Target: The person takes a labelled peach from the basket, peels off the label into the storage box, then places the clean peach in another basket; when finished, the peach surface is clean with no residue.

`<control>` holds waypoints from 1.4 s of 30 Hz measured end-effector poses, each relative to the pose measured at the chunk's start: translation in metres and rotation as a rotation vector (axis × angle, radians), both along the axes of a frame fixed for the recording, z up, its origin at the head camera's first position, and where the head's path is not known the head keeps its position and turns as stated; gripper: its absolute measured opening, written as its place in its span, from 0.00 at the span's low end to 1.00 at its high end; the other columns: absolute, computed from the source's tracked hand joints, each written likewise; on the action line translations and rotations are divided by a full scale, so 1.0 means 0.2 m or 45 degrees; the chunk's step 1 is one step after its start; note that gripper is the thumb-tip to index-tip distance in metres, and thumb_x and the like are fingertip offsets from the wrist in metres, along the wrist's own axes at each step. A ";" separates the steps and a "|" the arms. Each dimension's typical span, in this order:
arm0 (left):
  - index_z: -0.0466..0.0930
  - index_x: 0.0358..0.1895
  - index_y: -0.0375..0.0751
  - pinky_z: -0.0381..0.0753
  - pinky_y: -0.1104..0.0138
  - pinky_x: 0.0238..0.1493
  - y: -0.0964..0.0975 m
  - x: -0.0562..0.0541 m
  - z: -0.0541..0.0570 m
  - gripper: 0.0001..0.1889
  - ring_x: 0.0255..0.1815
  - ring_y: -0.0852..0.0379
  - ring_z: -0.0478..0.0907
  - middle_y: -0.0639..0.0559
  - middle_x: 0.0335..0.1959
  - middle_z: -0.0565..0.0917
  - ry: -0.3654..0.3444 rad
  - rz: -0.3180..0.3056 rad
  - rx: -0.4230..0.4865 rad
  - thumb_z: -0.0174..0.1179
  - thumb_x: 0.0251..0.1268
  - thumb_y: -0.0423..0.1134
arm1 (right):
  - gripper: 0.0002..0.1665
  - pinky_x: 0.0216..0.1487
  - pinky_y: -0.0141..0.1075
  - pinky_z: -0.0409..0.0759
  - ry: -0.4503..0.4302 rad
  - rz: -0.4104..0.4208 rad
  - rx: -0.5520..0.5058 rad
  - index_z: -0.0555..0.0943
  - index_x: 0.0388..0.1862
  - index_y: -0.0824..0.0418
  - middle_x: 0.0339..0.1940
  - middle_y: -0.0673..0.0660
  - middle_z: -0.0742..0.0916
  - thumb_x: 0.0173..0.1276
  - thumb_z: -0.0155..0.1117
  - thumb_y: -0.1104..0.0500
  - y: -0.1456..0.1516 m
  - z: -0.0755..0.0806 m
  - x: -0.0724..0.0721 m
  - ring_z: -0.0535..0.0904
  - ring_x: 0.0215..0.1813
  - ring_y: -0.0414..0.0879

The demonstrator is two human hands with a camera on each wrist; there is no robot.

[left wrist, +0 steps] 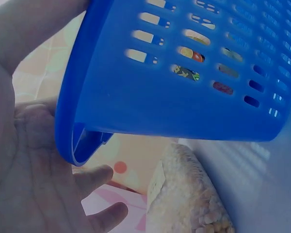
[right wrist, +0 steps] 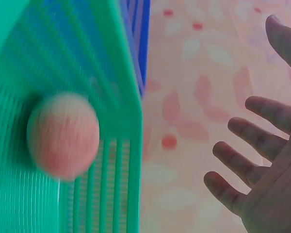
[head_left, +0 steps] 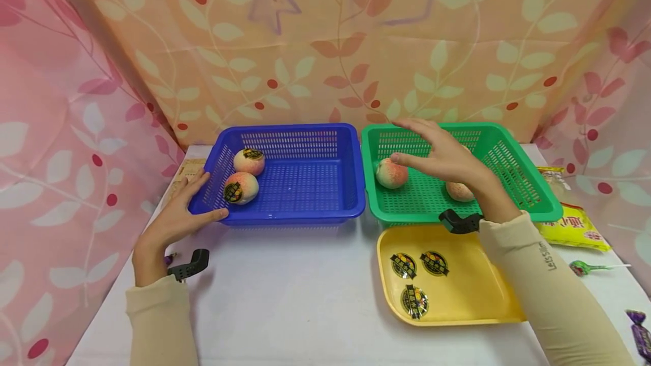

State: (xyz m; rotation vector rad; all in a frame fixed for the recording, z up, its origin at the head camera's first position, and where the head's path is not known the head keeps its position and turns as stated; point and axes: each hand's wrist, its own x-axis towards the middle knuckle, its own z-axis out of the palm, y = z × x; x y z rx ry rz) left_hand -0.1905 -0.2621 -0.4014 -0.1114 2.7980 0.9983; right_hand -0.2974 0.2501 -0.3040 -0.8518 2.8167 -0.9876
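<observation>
My left hand (head_left: 175, 216) is at the left front corner of a blue plastic basket (head_left: 300, 218), thumb and fingers spread along its rim. In the left wrist view the palm (left wrist: 31, 170) lies beside that rim with loosely extended fingers. Inside the basket, two peaches with black-and-gold stickers, a rear peach (head_left: 246, 166) and a front peach (head_left: 246, 184), sit at the left. My right hand (head_left: 442, 154) hovers over a green basket (head_left: 544, 196), fingers spread and holding nothing. Below it are a peach (head_left: 392, 174) and another peach (head_left: 460, 192), partly hidden by the hand.
A yellow tray (head_left: 463, 304) with several round stickers stands in front of the green basket. To the right lie a yellow snack bag (head_left: 574, 230), a green lollipop (head_left: 580, 268) and a purple wrapped candy (head_left: 641, 336). A tan package (head_left: 190, 168) lies left of the blue basket.
</observation>
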 end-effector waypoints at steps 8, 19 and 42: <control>0.32 0.83 0.62 0.42 0.20 0.68 -0.02 0.02 -0.01 0.60 0.83 0.29 0.24 0.38 0.85 0.33 0.002 0.022 -0.023 0.65 0.57 0.70 | 0.41 0.74 0.55 0.67 -0.061 0.207 -0.100 0.68 0.78 0.44 0.75 0.50 0.74 0.68 0.71 0.44 -0.41 -0.05 -0.11 0.67 0.75 0.52; 0.34 0.83 0.62 0.40 0.22 0.71 -0.04 0.02 0.00 0.59 0.84 0.30 0.26 0.48 0.86 0.34 0.049 0.012 -0.028 0.66 0.58 0.68 | 0.33 0.71 0.49 0.75 -0.097 0.443 -0.224 0.76 0.72 0.51 0.70 0.50 0.81 0.69 0.71 0.49 -0.88 -0.14 -0.24 0.76 0.69 0.48; 0.37 0.84 0.61 0.44 0.26 0.74 -0.02 0.00 -0.02 0.59 0.84 0.31 0.35 0.49 0.86 0.39 0.075 -0.007 0.008 0.68 0.57 0.67 | 0.33 0.76 0.50 0.70 -0.190 0.688 0.023 0.75 0.72 0.60 0.73 0.57 0.78 0.70 0.71 0.56 -1.29 -0.35 -0.35 0.73 0.75 0.57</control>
